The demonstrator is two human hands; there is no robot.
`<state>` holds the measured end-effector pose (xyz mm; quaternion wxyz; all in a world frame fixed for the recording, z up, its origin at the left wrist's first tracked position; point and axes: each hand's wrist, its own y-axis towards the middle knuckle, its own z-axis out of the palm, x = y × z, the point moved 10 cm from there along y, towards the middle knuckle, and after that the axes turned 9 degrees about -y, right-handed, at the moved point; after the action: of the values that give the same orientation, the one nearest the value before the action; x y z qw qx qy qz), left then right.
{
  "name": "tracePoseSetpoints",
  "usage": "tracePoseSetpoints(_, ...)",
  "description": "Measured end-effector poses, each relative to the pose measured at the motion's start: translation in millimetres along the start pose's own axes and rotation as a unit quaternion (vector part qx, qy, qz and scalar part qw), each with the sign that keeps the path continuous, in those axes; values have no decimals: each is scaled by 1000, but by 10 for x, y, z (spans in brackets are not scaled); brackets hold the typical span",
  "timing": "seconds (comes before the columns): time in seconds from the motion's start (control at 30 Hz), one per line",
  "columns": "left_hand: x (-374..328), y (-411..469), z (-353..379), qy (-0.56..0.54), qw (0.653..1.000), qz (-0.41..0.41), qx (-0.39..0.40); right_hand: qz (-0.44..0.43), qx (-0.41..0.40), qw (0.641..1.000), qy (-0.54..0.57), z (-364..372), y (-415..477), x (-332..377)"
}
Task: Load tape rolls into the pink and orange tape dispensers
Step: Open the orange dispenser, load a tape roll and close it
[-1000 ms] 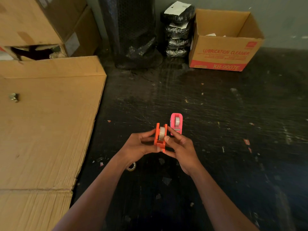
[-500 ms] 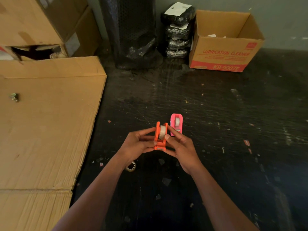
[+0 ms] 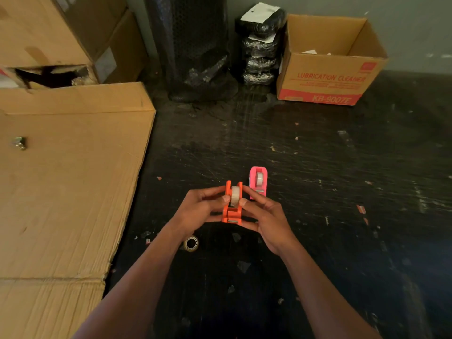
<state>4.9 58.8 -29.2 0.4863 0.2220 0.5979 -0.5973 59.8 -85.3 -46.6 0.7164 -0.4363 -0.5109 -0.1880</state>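
Observation:
Both hands hold the orange tape dispenser [image 3: 231,214] upright above the dark floor. A clear tape roll [image 3: 235,196] sits between its two side walls. My left hand [image 3: 198,209] grips its left side, thumb tip on the roll. My right hand [image 3: 266,216] grips its right side, thumb also on the roll. Just behind and to the right, the pink tape dispenser [image 3: 258,183] stands on the floor with a tape roll [image 3: 259,177] inside it. An empty tape core [image 3: 191,243] lies on the floor under my left wrist.
A flattened cardboard sheet [image 3: 68,179] covers the floor on the left, with a small metal piece [image 3: 19,143] on it. Stacked cardboard boxes [image 3: 61,33] stand at the back left. A black wrapped roll [image 3: 195,45], black bundles [image 3: 260,45] and an open "Lubrication Cleaner" box [image 3: 327,64] line the wall.
The orange dispenser has tipped a little so its cutter end faces me more. Both thumbs have shifted onto the roll. The pink dispenser has not moved.

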Motion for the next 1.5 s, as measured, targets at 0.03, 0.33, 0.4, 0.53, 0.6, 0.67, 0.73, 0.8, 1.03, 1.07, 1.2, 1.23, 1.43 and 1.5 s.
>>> tracePoseSetpoints(0.03,-3,-3,4,4,1000,-1,0,-1,-1,1000,-1,4,-3,-4)
tracePoseSetpoints(0.33,-15,8,41,-28,999,-24,-7,-12,-4,1000,8,-5,-6,21)
tracePoseSetpoints(0.4,-5,16,38,-41,999,-20,-15,-16,-7,1000,14,-10,-8,36)
tracePoseSetpoints(0.53,20,19,48,-53,998,-10,-28,-17,-13,1000,12,-29,-11,22)
tracePoseSetpoints(0.6,52,24,19,-56,998,-8,-37,-17,-15,1000,11,-33,-12,11)
tracePoseSetpoints(0.67,117,30,12,-77,997,-18,-22,-18,-19,1000,14,-59,0,14)
tracePoseSetpoints(0.73,187,13,22,-110,993,-30,16,-18,-24,999,13,-87,13,25)
tracePoseSetpoints(0.8,216,-3,14,-110,993,-30,41,-18,-22,1000,2,-78,21,36)
tracePoseSetpoints(1.03,168,-8,-38,-52,998,-4,21,-15,-29,999,4,-44,38,31)
tracePoseSetpoints(1.07,164,-11,-35,-43,999,-4,20,-15,-30,999,6,-45,35,34)
tracePoseSetpoints(1.2,160,-13,-21,-34,999,-2,25,-15,-33,999,8,-56,40,20)
tracePoseSetpoints(1.23,162,-11,-21,-39,999,1,23,-16,-35,999,6,-57,38,23)
tracePoseSetpoints(1.43,196,-20,-15,-32,999,10,15,-13,-44,999,-16,-64,49,-33)
tracePoseSetpoints(1.5,260,-2,-39,-43,999,-3,19,-11,-48,998,-36,-65,51,-63)
